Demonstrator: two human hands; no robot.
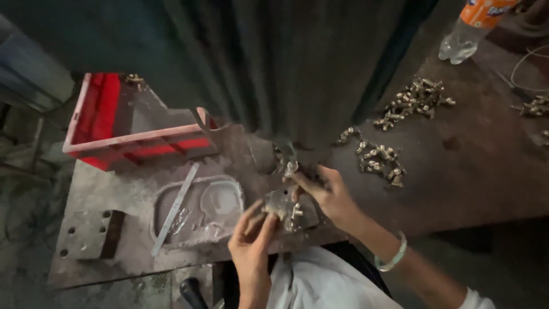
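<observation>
While the left hand (251,237) pinches a metal block (284,207), the right hand (326,191) rests half-curled on its far edge.

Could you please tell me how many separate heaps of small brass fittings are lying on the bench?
3 at least: one heap near the plastic bottle, one beyond the right hand, one at the right edge, perhaps partly cut off.

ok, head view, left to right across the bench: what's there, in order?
Red plastic crate → flat metal strip → left hand → small metal block held by both hands → right hand → loose brass fittings → clear plastic bottle at far right.
</observation>
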